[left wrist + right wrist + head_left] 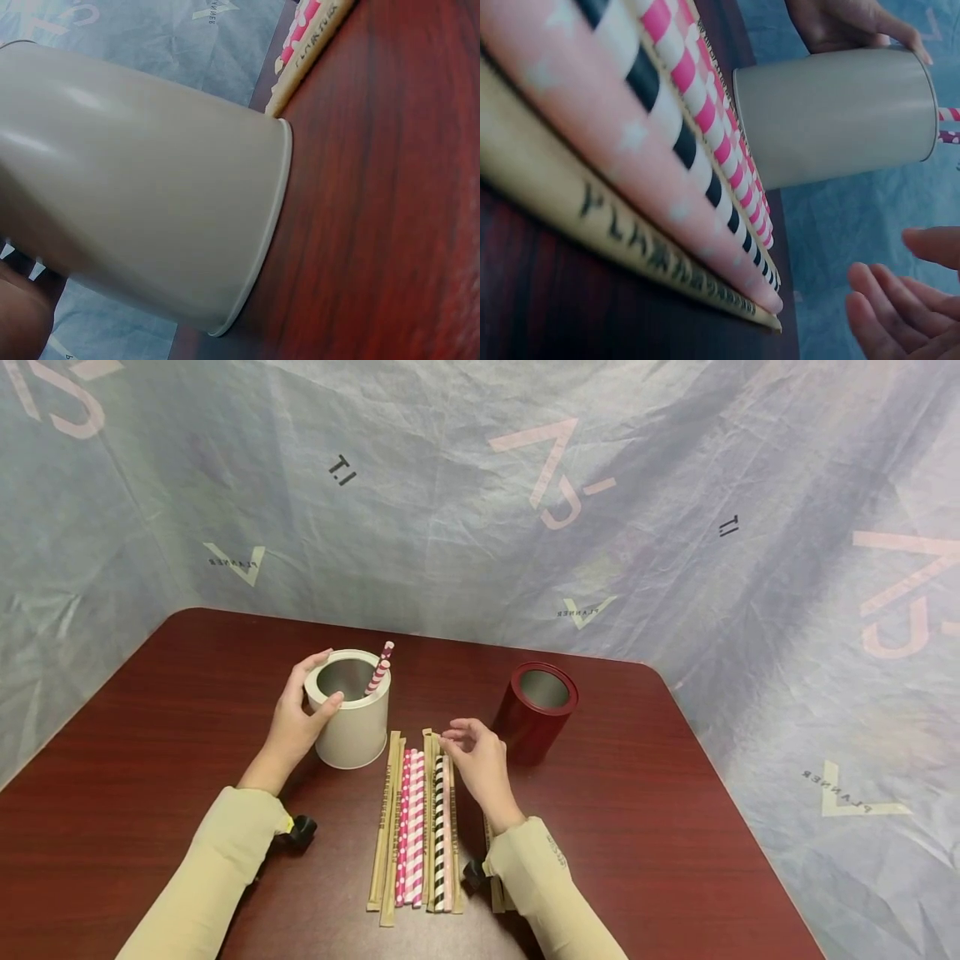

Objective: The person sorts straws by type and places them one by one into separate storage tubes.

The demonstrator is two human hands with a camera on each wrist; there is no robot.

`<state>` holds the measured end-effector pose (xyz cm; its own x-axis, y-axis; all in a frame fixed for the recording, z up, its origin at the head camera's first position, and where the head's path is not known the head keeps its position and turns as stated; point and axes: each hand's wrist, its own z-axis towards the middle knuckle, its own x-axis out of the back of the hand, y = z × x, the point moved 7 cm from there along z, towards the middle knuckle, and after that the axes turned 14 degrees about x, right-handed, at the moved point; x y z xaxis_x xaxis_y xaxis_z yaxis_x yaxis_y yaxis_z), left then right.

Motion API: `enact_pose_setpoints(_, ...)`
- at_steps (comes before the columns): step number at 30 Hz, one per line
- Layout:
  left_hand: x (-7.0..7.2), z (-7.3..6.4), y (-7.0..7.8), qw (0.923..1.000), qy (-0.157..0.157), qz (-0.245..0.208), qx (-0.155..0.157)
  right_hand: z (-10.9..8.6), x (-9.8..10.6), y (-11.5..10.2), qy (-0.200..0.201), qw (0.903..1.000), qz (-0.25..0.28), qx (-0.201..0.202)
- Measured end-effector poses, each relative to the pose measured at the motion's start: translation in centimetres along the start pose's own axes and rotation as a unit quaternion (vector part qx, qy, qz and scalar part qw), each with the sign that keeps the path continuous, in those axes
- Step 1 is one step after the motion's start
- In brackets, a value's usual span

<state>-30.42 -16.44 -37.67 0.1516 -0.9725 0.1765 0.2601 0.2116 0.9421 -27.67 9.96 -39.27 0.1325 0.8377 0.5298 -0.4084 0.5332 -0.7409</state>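
Mirror-reversed on the cloth backdrop (442, 543): "PLANNER" across pale V signs (246, 575) above the table's (600, 827) far-left corner, near its far-right corner and beyond its right edge; black "I.T" above the far edge and past the far-right corner. Lettering on brown paper wrappers (382, 827) is illegible

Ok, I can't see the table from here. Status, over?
Left grip holds pale can, two straws inside. Right grip empty, at far end of straw row. Nothing seems in the way; red can close on the right.
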Motion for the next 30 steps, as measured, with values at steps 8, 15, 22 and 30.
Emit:
enact_pose_setpoints(8,0.0,0.0,-0.3,1.0,-0.001,-0.004,0.006,-1.1,-0.9,0.9,-0.139,0.9871,-0.072,-0.034)
enact_pose_setpoints(15,0.0,0.0,-0.5,0.9999,-0.001,-0.009,0.011,-2.2,-2.0,1.3,-0.253,0.9546,-0.15,-0.048)
enact_pose_setpoints(22,-0.1,0.0,-0.3,0.9998,-0.002,-0.014,0.009,-2.3,-2.1,1.2,-0.262,0.9484,-0.172,-0.048)
enact_pose_setpoints(30,-0.1,0.1,-0.5,0.9997,0.009,-0.024,-0.004,-2.2,-2.3,1.2,-0.274,0.9444,-0.17,-0.064)
